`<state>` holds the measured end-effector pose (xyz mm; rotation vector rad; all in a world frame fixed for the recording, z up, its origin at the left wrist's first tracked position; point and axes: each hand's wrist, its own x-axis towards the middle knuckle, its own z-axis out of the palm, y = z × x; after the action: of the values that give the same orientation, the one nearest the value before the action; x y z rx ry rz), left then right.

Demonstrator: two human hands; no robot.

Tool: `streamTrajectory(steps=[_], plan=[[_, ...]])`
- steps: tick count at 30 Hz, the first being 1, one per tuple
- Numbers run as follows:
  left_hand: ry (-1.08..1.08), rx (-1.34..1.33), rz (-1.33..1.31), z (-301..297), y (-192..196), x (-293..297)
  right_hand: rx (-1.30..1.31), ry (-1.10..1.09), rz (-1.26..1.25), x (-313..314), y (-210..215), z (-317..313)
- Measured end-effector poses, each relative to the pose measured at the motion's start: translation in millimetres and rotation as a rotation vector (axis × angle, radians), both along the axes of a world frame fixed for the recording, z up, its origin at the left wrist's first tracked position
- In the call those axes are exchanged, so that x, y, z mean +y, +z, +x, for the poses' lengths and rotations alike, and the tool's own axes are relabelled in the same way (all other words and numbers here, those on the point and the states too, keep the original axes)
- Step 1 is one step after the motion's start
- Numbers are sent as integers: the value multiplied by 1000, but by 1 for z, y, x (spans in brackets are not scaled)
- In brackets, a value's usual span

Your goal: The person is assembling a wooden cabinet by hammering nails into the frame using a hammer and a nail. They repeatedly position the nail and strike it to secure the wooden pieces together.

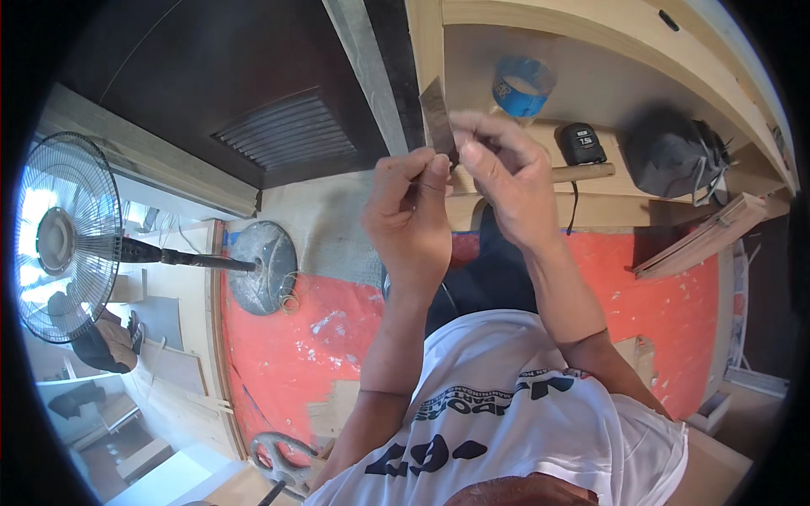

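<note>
A thin, flat, dark strip with a slanted, pointed tip point(436, 116), blade-like in shape, stands upright between my two hands. My left hand point(411, 211) is closed, pinching its lower end between thumb and fingers. My right hand point(510, 173) is also closed, with bent fingers and thumb against the strip's right edge; its fingertips are partly hidden and a little blurred. Both hands are raised in front of a pale wooden shelf point(472, 207). Just beyond my right hand lies a round wooden stick point(582, 173).
On the shelf are a black tape measure point(582, 143), a clear tub with a blue band point(521, 88) and a dark cap-like thing point(671, 156). A standing fan point(63, 240) is at left, its round base point(263, 268) on the red floor covering point(278, 346). Stacked wooden boards point(700, 236) lean at right.
</note>
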<state>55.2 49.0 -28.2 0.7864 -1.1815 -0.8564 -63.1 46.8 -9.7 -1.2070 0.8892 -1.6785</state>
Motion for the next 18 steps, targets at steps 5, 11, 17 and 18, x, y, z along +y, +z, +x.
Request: streamTrajectory(steps=[5, 11, 17, 18], plan=[[2, -128, -84, 6, 7, -18, 62, -72, -66, -20, 19, 7], [45, -192, -178, 2, 16, -38, 215, -216, -212, -37, 38, 4], [11, -71, -175, -4, 20, -42, 117, -237, -193, -40, 47, 7], [14, -83, -174, -3, 20, -41, 81, -248, -186, -40, 47, 8]])
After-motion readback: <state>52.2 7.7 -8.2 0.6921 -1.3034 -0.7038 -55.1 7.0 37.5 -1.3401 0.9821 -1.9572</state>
